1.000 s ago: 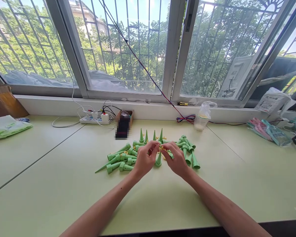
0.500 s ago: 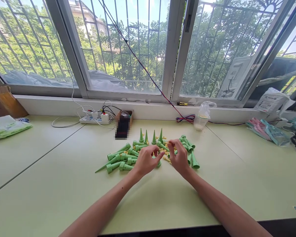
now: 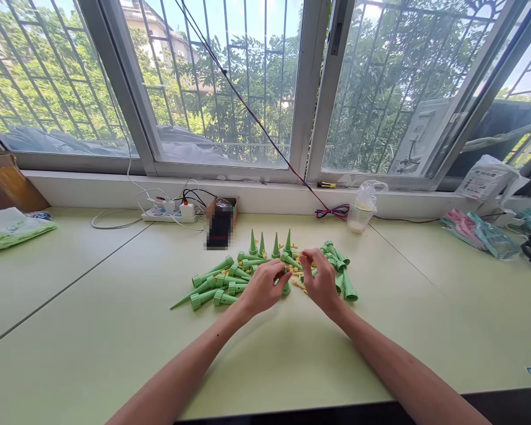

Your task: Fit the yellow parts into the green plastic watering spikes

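Observation:
My left hand (image 3: 264, 288) is closed around the upper part of a green plastic spike (image 3: 286, 290) that stands upright, its wide end down on the table. To its right, my right hand (image 3: 321, 282) holds thumb and forefinger in a pinch at a small yellow plastic piece, mostly covered by the fingertips. Several green spikes (image 3: 275, 247) stand in a row behind the hands, points up. More green spikes (image 3: 202, 299) lie in a heap left of my left hand, and others (image 3: 349, 287) lie beyond my right hand. Small yellow pieces (image 3: 298, 284) are scattered between the hands.
Along the window sill lie a power strip (image 3: 170, 216) with cables, a small box with a blurred dark front (image 3: 219, 229), and a bundled red-blue wire (image 3: 332, 211). A bagged cup (image 3: 361, 213) stands behind on the right. Plastic packets (image 3: 482, 234) lie far right.
The fingers of my left hand have closed in around the upright spike. My right hand has stayed almost where it was, still pinched.

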A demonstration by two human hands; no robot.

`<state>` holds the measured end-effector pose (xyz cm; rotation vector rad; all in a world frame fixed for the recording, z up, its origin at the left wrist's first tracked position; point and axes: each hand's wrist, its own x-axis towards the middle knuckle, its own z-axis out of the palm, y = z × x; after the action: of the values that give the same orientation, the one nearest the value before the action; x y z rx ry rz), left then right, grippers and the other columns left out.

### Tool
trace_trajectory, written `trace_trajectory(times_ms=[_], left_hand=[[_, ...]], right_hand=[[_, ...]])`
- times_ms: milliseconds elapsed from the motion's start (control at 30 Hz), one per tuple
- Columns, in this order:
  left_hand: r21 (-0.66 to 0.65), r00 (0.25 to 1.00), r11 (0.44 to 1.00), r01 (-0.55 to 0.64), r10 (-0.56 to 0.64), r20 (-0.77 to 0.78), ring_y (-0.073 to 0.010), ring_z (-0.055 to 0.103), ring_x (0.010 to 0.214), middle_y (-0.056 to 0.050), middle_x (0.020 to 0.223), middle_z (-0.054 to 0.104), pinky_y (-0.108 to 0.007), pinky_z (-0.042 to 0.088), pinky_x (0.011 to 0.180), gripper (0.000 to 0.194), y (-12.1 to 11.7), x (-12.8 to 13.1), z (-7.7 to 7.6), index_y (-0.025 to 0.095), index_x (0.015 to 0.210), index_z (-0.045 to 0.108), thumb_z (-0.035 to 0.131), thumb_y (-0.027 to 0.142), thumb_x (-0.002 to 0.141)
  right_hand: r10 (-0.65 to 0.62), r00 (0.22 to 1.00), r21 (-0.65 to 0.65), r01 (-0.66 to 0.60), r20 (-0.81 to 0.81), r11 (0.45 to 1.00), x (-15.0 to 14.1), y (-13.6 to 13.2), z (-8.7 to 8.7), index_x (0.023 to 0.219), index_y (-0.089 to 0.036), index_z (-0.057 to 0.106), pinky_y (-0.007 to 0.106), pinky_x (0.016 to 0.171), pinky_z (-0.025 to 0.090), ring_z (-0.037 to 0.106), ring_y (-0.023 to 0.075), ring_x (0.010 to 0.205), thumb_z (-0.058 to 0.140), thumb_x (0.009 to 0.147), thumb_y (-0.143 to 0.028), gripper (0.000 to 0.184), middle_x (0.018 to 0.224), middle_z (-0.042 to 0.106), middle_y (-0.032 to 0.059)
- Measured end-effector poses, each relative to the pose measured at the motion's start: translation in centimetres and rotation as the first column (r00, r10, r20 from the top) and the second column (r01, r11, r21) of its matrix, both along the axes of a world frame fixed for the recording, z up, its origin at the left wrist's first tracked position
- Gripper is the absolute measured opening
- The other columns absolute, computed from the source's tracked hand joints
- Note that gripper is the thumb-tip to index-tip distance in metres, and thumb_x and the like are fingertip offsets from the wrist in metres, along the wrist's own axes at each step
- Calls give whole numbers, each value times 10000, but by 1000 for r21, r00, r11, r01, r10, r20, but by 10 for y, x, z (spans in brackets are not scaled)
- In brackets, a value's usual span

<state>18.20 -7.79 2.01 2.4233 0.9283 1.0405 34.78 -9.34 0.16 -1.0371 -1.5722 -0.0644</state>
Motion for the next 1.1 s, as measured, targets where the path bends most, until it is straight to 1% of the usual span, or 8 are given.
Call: trace_trajectory(times_ms=[167,267,367,467,700,933,1100], left_hand=[[-19,999,1000,14,-14,-37,-126,405,618,12,666,436,-255,316,582,316,1,0,0,186,616,370,444,211,922],[-34,999,999,1,-3,-49,-131,411,622,8,677,450,-261,325,592,292,1,0,0,186,645,393,427,225,933],[-43,997,999,-11,8,-75,-136,415,621,7,681,466,-267,320,591,266,2,-1,-3,186,670,418,451,248,926],[-46,994,999,-16,11,-112,-145,424,636,4,685,470,-271,320,598,281,4,-1,-7,190,661,397,475,274,917],[-39,991,999,-17,11,-137,-159,437,665,-5,703,467,-277,330,613,296,5,-1,-9,199,655,350,438,266,930],[-33,980,998,47,-53,-191,-171,470,721,-27,781,494,-283,367,643,247,4,-3,-6,197,694,390,409,242,936],[-37,971,999,31,-39,-235,-182,491,745,-32,812,515,-299,391,672,221,4,-4,-7,195,717,424,438,266,926]], right_hand=[[0,1000,-7,0,1,1000,0,1,0,924,-184,563,306,680,471,561,180,744,461,959,-211,111,843,603,58],[5,1000,-6,-5,0,1000,1,1,0,922,-186,560,307,677,470,557,180,738,462,959,-206,107,840,600,58],[9,1000,-6,-9,2,1000,1,1,-1,928,-189,559,309,684,470,559,181,746,466,957,-204,99,843,599,57],[9,1000,-8,-9,-2,1000,1,1,-2,932,-191,558,311,690,470,558,181,751,468,956,-204,94,847,598,56],[11,1000,-16,-11,2,1000,0,2,-3,924,-189,557,304,683,461,545,175,733,464,958,-211,102,844,594,54],[13,1000,-10,-13,7,1000,0,2,-1,923,-188,556,296,673,457,543,170,721,470,955,-204,93,838,592,50],[14,1000,-17,-14,11,1000,0,2,-2,918,-193,555,294,666,458,543,171,711,471,954,-211,93,833,591,46]])
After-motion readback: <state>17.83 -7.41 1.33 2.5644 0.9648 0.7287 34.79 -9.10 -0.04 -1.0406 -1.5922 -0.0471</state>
